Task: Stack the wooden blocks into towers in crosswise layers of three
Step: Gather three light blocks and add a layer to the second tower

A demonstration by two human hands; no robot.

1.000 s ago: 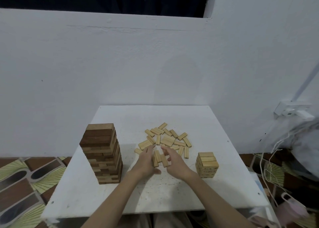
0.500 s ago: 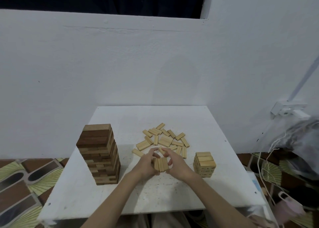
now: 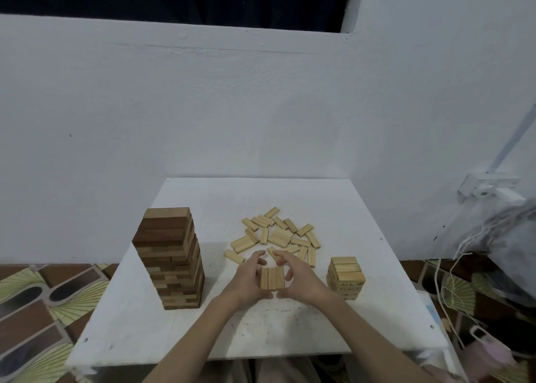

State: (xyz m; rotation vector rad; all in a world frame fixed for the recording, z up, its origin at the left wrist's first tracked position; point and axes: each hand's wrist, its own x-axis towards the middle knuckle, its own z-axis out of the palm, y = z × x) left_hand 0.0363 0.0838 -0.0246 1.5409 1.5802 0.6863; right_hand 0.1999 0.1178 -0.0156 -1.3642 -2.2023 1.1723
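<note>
Three pale wooden blocks (image 3: 272,278) lie side by side on the white table (image 3: 290,333), forming one flat row. My left hand (image 3: 249,281) cups the row's left side and my right hand (image 3: 300,278) cups its right side, fingers curled round the ends. A short tower of pale blocks (image 3: 345,278) stands to the right. Beyond my hands lies a scattered pile of loose pale blocks (image 3: 278,236). A tall tower of darker blocks (image 3: 169,259) stands at the left.
The table stands against a white wall. A patterned mat (image 3: 34,304) covers the floor at left. At right are white cables (image 3: 452,284), a wall socket (image 3: 487,189), a plastic bag and a pink mask (image 3: 493,353).
My hands have drawn three blocks out of the pile towards me and squeezed them together into a neat row between both hands.
</note>
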